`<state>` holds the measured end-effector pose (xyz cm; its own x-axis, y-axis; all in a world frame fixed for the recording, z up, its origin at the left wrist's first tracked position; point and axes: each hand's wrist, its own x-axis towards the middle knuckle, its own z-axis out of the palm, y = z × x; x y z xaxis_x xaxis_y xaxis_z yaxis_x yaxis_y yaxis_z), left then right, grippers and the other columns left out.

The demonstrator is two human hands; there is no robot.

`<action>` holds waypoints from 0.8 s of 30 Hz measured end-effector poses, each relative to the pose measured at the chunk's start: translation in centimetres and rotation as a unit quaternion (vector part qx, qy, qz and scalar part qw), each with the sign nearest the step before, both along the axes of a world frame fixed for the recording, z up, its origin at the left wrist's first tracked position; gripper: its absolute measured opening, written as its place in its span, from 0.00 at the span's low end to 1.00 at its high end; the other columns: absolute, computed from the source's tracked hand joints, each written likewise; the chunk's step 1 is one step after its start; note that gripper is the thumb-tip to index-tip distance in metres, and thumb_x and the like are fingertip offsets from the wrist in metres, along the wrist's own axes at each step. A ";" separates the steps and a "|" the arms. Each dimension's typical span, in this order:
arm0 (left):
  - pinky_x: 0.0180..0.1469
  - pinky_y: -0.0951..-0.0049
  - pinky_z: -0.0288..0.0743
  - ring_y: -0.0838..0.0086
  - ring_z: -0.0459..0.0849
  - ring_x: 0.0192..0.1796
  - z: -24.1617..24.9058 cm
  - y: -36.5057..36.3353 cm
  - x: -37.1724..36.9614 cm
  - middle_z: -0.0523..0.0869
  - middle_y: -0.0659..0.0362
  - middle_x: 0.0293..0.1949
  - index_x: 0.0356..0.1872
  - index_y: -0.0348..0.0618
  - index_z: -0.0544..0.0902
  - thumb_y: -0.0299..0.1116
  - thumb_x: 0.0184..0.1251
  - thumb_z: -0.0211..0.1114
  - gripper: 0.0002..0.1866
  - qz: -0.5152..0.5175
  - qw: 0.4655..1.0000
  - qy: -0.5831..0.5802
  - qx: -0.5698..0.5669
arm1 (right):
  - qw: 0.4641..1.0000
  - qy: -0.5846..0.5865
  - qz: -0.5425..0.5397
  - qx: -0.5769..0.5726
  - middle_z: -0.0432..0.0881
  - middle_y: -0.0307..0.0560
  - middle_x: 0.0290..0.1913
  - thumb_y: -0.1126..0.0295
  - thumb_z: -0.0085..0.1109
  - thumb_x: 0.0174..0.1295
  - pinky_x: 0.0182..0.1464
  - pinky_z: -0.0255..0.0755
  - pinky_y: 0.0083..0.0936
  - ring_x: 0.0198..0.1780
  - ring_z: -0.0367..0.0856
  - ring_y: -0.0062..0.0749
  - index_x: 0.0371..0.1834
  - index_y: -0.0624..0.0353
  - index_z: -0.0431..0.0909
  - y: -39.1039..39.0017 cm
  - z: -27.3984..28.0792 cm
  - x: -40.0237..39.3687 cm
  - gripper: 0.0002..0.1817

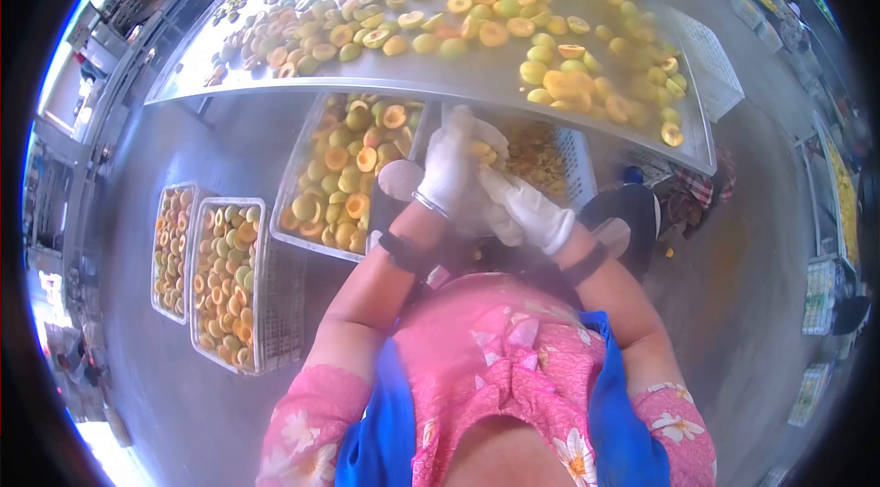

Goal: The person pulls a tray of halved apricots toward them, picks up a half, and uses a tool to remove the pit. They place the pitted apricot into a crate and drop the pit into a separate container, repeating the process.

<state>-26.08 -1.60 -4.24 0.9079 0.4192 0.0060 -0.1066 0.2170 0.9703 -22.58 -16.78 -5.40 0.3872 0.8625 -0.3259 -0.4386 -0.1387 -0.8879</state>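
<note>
My left hand (451, 166) and my right hand (529, 210), both in white gloves, meet in front of my body, below the near edge of a metal table (367, 88). Between them is a yellow fruit piece (483, 152), with the fingers of my left hand closed round it. The fingers of my right hand press together close under the piece; what they hold is blurred and hidden. Behind the hands stands a white crate (576, 166) with small brown pits or scraps (536, 157). Many halved yellow-green fruits (456, 4) lie on the table.
A crate (291, 171) of halved fruit stands left of my hands. Two more filled crates (197, 285) are on the floor farther left. A white crate (715, 60) stands beyond the table's right end. Part of a person in checked cloth (704, 186) shows at the right.
</note>
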 end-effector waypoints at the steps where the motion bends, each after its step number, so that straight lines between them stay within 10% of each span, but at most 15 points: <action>1: 0.34 0.77 0.77 0.74 0.84 0.31 0.3 0.3 -0.1 0.88 0.55 0.29 0.30 0.38 0.85 0.49 0.81 0.48 0.28 -0.037 0.999 -0.004 0.037 | 0.998 -0.054 0.013 -0.006 0.61 0.25 0.17 0.41 0.45 0.74 0.12 0.44 0.17 0.12 0.52 0.12 0.35 0.44 0.71 0.0 0.0 0.1 0.21; 5: 0.35 0.74 0.78 0.74 0.84 0.31 -1.5 1.1 -0.2 0.87 0.56 0.28 0.30 0.37 0.85 0.47 0.80 0.51 0.25 -0.096 0.980 -0.029 0.171 | 0.997 -0.042 0.044 0.055 0.61 0.25 0.17 0.41 0.45 0.74 0.12 0.44 0.15 0.11 0.52 0.11 0.36 0.46 0.71 0.2 -1.1 -0.1 0.21; 7: 0.36 0.71 0.79 0.71 0.83 0.30 -2.1 0.9 -0.5 0.86 0.55 0.28 0.29 0.37 0.83 0.48 0.79 0.50 0.25 -0.084 0.991 -0.004 0.106 | 0.952 0.292 0.082 0.045 0.61 0.25 0.17 0.41 0.45 0.74 0.11 0.45 0.13 0.10 0.52 0.11 0.37 0.48 0.72 0.0 -0.3 -0.4 0.22; 10: 0.37 0.66 0.79 0.65 0.83 0.31 -1.8 0.8 -0.5 0.84 0.53 0.27 0.34 0.36 0.82 0.59 0.78 0.44 0.33 -0.079 0.977 -0.006 -0.199 | 0.907 0.379 0.136 0.122 0.59 0.26 0.17 0.42 0.41 0.75 0.10 0.45 0.12 0.10 0.51 0.10 0.40 0.47 0.72 0.7 -1.7 -0.1 0.22; 15: 0.32 0.71 0.74 0.71 0.79 0.33 -1.9 3.2 0.4 0.76 0.61 0.29 0.27 0.49 0.74 0.59 0.77 0.50 0.26 0.063 0.937 -0.030 -0.342 | 0.849 0.452 0.177 0.209 0.55 0.25 0.18 0.42 0.36 0.77 0.09 0.42 0.12 0.10 0.48 0.09 0.43 0.45 0.72 1.3 -2.8 0.5 0.22; 18: 0.42 0.71 0.79 0.71 0.84 0.35 -2.8 9.3 -0.1 0.87 0.53 0.39 0.40 0.38 0.84 0.49 0.79 0.51 0.24 0.181 0.976 0.002 -0.117 | 0.821 0.478 0.146 0.277 0.55 0.25 0.18 0.43 0.40 0.76 0.10 0.42 0.14 0.11 0.48 0.09 0.43 0.46 0.73 0.2 -4.1 1.8 0.21; 21: 0.59 0.67 0.73 0.65 0.81 0.53 -2.4 13.4 0.4 0.85 0.53 0.50 0.51 0.38 0.83 0.37 0.73 0.60 0.14 0.245 0.886 0.044 0.390 | 0.855 0.471 0.004 0.216 0.61 0.27 0.18 0.41 0.43 0.74 0.13 0.49 0.15 0.12 0.53 0.12 0.38 0.50 0.75 -0.2 -6.0 2.9 0.24; 24: 0.66 0.63 0.67 0.59 0.78 0.59 -1.7 12.2 3.5 0.82 0.50 0.56 0.54 0.42 0.83 0.39 0.69 0.64 0.18 0.271 0.896 0.091 0.339 | 0.887 0.437 -0.063 0.135 0.62 0.26 0.18 0.40 0.48 0.72 0.13 0.48 0.15 0.12 0.54 0.13 0.39 0.48 0.74 -0.1 -6.4 3.1 0.23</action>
